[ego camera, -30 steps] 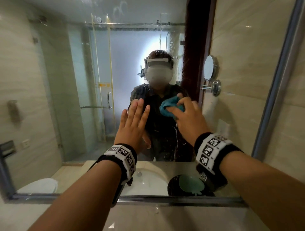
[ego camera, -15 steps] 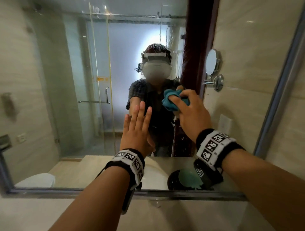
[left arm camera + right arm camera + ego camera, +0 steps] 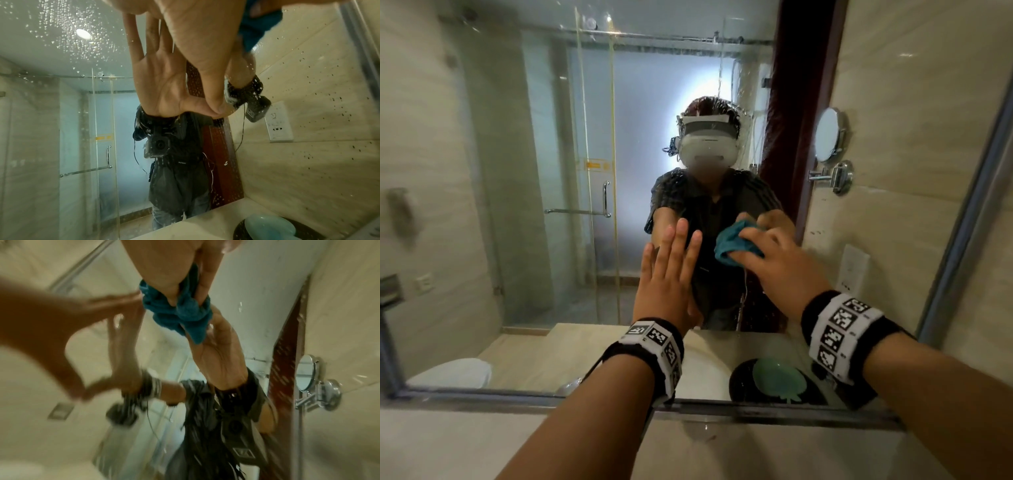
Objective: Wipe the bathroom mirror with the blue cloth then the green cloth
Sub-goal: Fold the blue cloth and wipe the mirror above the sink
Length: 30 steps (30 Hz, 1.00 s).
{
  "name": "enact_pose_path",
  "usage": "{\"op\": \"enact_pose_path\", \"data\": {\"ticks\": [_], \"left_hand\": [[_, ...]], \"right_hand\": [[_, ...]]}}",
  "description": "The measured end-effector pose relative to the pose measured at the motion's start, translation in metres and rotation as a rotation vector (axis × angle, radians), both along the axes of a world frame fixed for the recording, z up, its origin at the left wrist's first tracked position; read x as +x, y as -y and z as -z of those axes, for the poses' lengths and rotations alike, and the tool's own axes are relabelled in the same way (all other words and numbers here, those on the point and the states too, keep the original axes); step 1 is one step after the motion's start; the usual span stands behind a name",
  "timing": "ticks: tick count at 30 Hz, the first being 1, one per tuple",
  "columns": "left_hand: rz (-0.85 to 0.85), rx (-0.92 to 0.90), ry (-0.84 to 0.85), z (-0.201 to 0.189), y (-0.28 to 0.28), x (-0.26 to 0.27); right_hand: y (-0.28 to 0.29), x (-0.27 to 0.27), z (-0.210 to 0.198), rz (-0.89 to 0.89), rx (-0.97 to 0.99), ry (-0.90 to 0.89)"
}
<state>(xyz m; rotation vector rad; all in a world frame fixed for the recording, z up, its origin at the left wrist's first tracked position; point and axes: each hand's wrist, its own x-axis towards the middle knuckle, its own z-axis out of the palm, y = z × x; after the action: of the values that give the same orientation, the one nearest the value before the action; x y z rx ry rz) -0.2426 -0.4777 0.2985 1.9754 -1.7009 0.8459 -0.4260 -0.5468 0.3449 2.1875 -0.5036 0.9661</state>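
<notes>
The bathroom mirror [image 3: 524, 178] fills the wall ahead, and water droplets speckle its glass [image 3: 308, 162]. My right hand [image 3: 780, 267] grips the bunched blue cloth [image 3: 734, 245] and presses it against the glass at chest height of my reflection. The right wrist view shows the fingers [image 3: 172, 277] curled round the blue cloth [image 3: 180, 311]. My left hand [image 3: 671, 274] lies flat on the mirror just left of the cloth, fingers straight and pointing up; its thumb [image 3: 205, 56] touches the glass. A pale green thing [image 3: 779, 380] on a black dish shows reflected at the lower right.
The mirror's metal frame [image 3: 756, 413] runs along the bottom above the pale counter [image 3: 465, 445]. A round shaving mirror [image 3: 828, 135] on a chrome arm, a wall socket [image 3: 854, 270], a glass shower door and a toilet appear in the reflection.
My right hand slid the blue cloth slightly up the glass, then back down and a little left. My left hand stayed flat on the mirror.
</notes>
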Motion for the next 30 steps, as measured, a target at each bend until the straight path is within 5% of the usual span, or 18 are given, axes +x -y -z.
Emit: {"op": "enact_pose_path", "data": {"ticks": [4, 10, 18, 26, 30], "left_hand": [[-0.02, -0.015, 0.029, 0.004, 0.002, 0.001], [-0.018, -0.049, 0.066, 0.007, 0.006, 0.006], [-0.023, -0.033, 0.057, 0.01, 0.006, 0.005], [-0.042, -0.008, 0.053, 0.008, 0.006, 0.005], [-0.032, 0.023, 0.034, 0.007, 0.006, 0.004]], "right_hand": [[0.002, 0.016, -0.03, 0.008, 0.007, 0.208], [0.012, 0.014, 0.018, -0.058, 0.072, 0.048], [0.002, 0.017, -0.026, -0.022, -0.031, 0.179], [0.013, 0.008, 0.007, -0.025, -0.146, -0.098], [0.017, 0.012, -0.026, 0.005, -0.042, 0.217]]}}
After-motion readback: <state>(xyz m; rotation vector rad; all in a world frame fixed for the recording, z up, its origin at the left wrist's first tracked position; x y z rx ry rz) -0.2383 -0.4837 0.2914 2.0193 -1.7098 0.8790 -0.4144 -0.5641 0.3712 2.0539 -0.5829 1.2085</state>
